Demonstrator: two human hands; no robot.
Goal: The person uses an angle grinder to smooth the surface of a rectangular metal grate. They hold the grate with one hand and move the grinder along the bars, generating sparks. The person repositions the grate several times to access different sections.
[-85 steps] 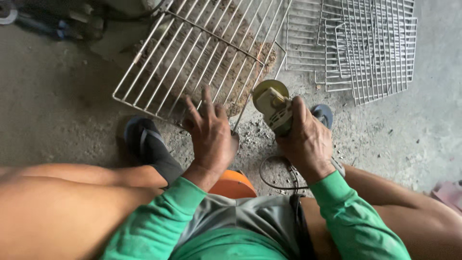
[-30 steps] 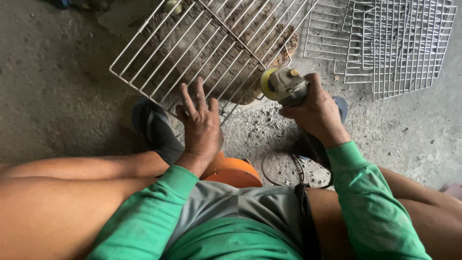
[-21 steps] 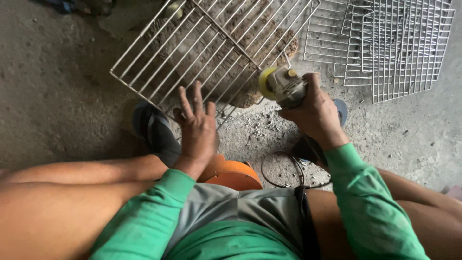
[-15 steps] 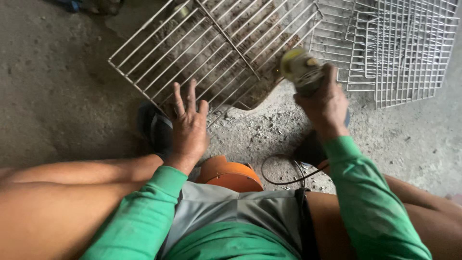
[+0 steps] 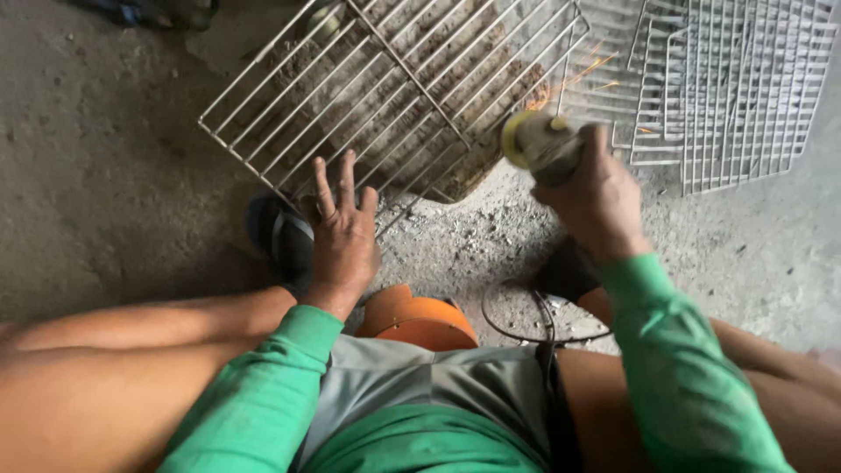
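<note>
A white wire rack (image 5: 394, 88) lies tilted on the concrete floor in front of me. My left hand (image 5: 343, 232) rests on its near edge with the fingers spread, pressing it down. My right hand (image 5: 596, 197) grips a handheld angle grinder (image 5: 536, 144) with a yellowish head. The grinder touches the rack's right edge and orange sparks (image 5: 583, 70) fly up to the right. Both sleeves are green.
More white wire racks (image 5: 736, 88) lie stacked at the upper right. A black power cord (image 5: 534, 307) loops on the floor by my right knee. An orange stool (image 5: 416, 320) sits between my bare legs, and a dark sandal (image 5: 279, 236) is under the rack's near edge.
My right hand lifted the grinder up and to the right, from the rack's near corner to its right edge, where sparks now fly. My left hand stayed on the near edge.
</note>
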